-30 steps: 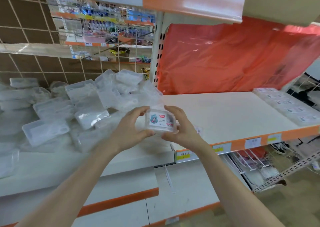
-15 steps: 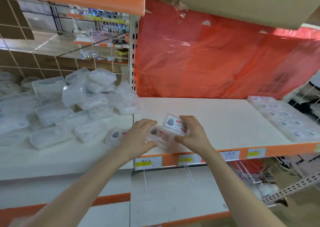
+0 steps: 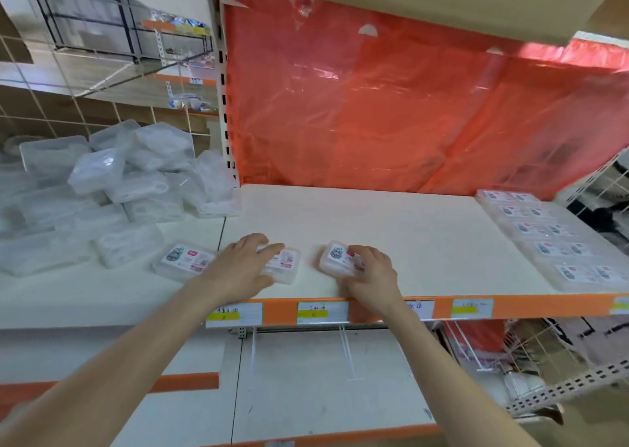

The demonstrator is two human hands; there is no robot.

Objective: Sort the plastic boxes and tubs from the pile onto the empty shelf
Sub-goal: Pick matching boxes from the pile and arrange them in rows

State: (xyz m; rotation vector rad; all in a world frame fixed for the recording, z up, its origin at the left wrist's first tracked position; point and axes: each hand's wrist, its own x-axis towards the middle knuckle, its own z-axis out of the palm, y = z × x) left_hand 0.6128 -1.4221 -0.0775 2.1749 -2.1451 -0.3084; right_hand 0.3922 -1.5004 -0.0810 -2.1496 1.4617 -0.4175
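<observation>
A pile of clear plastic boxes (image 3: pixel 112 187) lies on the left shelf. On the white right shelf (image 3: pixel 391 228), near its front edge, lie two small clear boxes with printed labels. My left hand (image 3: pixel 241 264) grips the left labelled box (image 3: pixel 287 264), fingers over its top and thumb at its near edge. My right hand (image 3: pixel 371 271) grips the right labelled box (image 3: pixel 335 257) from its right side. A third labelled box (image 3: pixel 182 261) lies free just left of my left hand. A row of the same labelled boxes (image 3: pixel 551 239) runs along the shelf's right end.
An orange plastic sheet (image 3: pixel 391 106) hangs behind the right shelf. A perforated upright post (image 3: pixel 223 106) divides the two shelves. Price tags (image 3: pixel 321 312) sit on the orange front rail. A lower shelf (image 3: pixel 323 378) and wire racks (image 3: pixel 544 361) lie below.
My hands held two boxes together above the front edge; they have now moved apart and lowered, each with one box down on the right shelf. The camera view shifted right.
</observation>
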